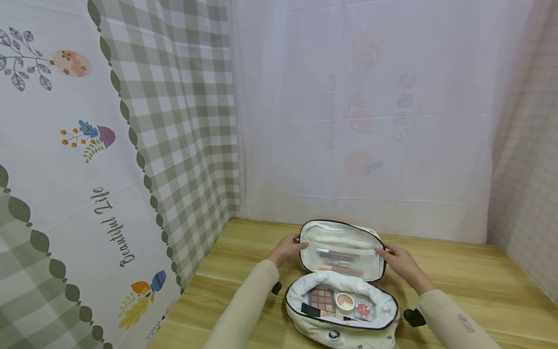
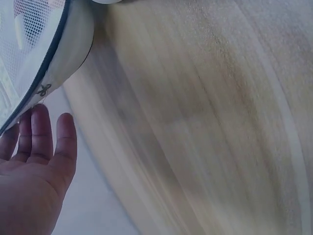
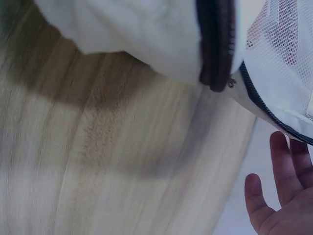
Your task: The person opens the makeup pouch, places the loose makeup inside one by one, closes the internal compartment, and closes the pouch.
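Both my hands, left hand (image 1: 287,249) and right hand (image 1: 403,265), pinch opposite ends of the raised lid (image 1: 333,232), its long axis spanning between them near the table's (image 1: 462,291) far edge.

Bright head view, 2 dimmer, blurrier wrist views with shadows on the tabletop (image 3: 112,147)

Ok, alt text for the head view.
A person's left hand and right hand hold the raised lid of an open cream makeup bag on a wooden table. Slim tubes sit in the lid pocket; a palette and other cosmetics lie inside.
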A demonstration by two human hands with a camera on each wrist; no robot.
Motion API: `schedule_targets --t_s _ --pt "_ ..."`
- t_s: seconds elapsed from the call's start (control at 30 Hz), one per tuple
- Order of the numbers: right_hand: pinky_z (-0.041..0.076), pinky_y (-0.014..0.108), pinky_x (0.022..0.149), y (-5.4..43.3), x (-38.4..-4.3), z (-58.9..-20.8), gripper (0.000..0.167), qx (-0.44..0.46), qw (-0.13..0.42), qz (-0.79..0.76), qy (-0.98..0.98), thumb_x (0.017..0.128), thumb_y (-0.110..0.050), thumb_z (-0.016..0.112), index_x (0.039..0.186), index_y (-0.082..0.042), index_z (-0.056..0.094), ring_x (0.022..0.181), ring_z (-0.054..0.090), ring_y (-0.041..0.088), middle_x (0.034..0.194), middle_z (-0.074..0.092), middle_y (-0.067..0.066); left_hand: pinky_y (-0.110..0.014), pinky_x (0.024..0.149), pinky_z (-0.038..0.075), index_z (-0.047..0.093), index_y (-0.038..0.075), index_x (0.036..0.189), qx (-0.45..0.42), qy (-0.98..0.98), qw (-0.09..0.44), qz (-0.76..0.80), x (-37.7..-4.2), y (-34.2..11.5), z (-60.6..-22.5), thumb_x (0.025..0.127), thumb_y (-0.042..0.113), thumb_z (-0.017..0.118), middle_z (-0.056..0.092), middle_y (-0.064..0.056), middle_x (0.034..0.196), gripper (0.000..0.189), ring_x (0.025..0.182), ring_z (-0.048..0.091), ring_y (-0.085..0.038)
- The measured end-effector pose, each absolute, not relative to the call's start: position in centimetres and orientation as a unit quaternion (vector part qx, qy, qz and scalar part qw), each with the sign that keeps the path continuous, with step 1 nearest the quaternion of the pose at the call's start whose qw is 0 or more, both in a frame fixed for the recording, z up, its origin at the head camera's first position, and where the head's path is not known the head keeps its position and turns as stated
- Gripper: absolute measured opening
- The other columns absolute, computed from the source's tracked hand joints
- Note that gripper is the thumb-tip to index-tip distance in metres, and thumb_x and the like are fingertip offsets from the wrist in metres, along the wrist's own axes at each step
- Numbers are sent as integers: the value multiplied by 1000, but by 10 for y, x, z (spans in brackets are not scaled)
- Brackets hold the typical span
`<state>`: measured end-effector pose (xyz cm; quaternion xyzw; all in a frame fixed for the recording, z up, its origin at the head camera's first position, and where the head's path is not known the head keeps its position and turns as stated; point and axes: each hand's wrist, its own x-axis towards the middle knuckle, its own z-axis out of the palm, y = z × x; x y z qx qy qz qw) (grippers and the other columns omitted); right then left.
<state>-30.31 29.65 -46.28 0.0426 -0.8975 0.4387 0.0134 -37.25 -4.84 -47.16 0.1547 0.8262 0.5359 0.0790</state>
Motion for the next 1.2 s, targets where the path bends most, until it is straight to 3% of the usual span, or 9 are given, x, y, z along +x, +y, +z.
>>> schedule_targets --t_s 0.23,0.53,0.77,1.0,1.2 --pt "44 59 94 296 -300 -457 61 42 52 403 -913 105 -37 50 135 16 47 118 51 49 126 57 33 -43 92 45 61 2 120 144 825 47 544 -373 -49 -470 98 26 64 60 -8 111 33 104 55 -23" --pt "51 53 80 294 -291 -449 35 95 116 357 -922 100 -19 61 119 10 64 101 64 42 106 69 22 -38 86 49 63 2 126 197 835 20 513 -371 -49 -458 99 22 63 66 -9 110 34 98 59 -19" --pt "50 54 82 299 -285 -447 26 117 131 331 -927 96 -12 65 117 3 69 103 64 40 106 71 18 -29 73 45 68 4 110 230 849 -1 476 -364 -51 -453 100 21 61 64 -1 94 20 82 52 -11" --pt "52 47 77 301 -280 -446 22 143 138 324 -925 94 -11 69 112 1 72 95 66 31 102 72 13 -29 71 44 68 7 104 232 860 -6 455 -359 -56 -450 100 23 61 63 1 90 17 79 51 -11" --pt "52 44 79 303 -276 -447 27 161 137 330 -920 95 -13 68 118 -1 70 99 65 30 106 72 12 -28 71 43 68 9 99 230 861 -5 453 -357 -60 -449 100 24 62 60 3 86 17 78 50 -11"
